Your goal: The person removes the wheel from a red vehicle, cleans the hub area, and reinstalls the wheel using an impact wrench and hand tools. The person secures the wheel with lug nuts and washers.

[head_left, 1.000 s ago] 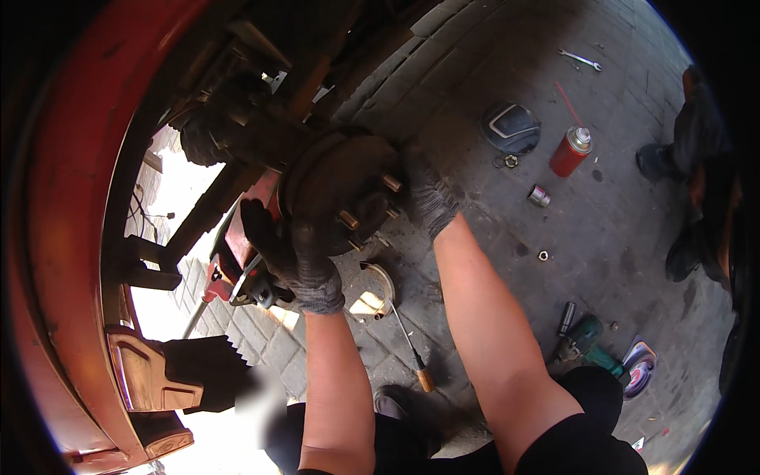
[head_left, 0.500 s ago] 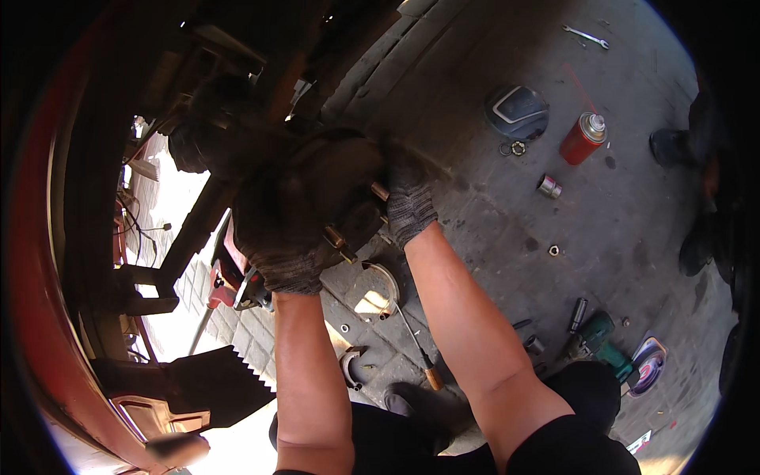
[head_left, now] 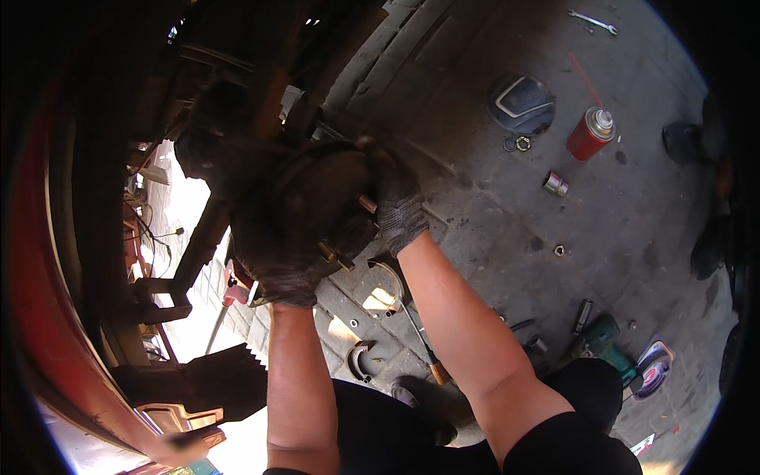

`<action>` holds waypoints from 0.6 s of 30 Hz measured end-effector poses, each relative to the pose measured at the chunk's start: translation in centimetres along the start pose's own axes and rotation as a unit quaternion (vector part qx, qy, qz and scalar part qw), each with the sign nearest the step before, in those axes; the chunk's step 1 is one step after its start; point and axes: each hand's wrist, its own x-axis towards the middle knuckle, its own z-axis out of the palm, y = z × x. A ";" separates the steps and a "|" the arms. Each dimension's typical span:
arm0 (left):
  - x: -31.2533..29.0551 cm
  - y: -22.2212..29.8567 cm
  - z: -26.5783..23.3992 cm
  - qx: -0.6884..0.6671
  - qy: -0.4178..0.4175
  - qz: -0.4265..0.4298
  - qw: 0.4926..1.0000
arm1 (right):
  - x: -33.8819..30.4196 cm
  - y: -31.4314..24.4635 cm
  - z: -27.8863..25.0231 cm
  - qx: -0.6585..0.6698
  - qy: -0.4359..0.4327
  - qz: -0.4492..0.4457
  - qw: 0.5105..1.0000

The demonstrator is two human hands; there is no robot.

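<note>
A dark round brake drum point(head_left: 324, 190) with metal wheel studs point(head_left: 336, 256) sits under the vehicle, deep in shadow. I hold it by its sides with both hands in grey knit gloves. My left hand point(head_left: 277, 273) is pressed to its lower left side, and most of its fingers blend into the dark. Over the right rim curls my right hand point(head_left: 400, 202), its wrist just beside a stud point(head_left: 368, 204). Behind the drum, the axle parts point(head_left: 229, 150) are hard to make out. On the floor below lie two curved brake shoes point(head_left: 360, 362).
Right floor: red spray can point(head_left: 587, 136), dark rounded cover point(head_left: 522, 107), socket point(head_left: 556, 184), nut point(head_left: 559, 250), wrench point(head_left: 594, 22). A green power tool point(head_left: 608, 340) lies near my knee, and a wooden-handled tool point(head_left: 437, 370) by my foot. Red bodywork point(head_left: 47, 261) curves along the left; another person stands far right.
Both hands and the drum have shifted slightly left in the picture, with the drum turned a little. The view itself has also moved slightly.
</note>
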 end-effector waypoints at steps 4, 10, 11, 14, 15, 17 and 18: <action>0.0 0.2 0.1 -0.010 0.018 0.049 0.999 | 0.2 -1.7 -0.2 0.062 -0.013 0.140 0.988; -0.2 0.2 0.2 -0.043 0.052 -0.002 0.998 | -0.1 -2.4 0.0 0.050 -0.006 0.215 0.975; -0.3 0.0 0.1 -0.041 0.045 0.003 0.998 | -0.2 -2.3 0.1 0.031 0.000 0.210 0.977; 0.0 -0.7 -0.2 0.052 0.009 0.096 0.994 | -0.1 -2.1 0.3 0.010 0.010 0.150 0.989; 0.1 -0.8 -0.2 0.061 0.019 0.128 0.990 | 0.1 -2.1 0.3 -0.005 0.015 0.132 0.991; 0.2 -0.8 -0.2 0.117 0.017 0.131 0.984 | 0.4 -2.3 0.2 0.002 0.008 0.145 0.989; 0.2 -0.7 -0.1 0.124 0.030 0.134 0.983 | 0.5 -2.4 0.1 -0.007 0.007 0.129 0.992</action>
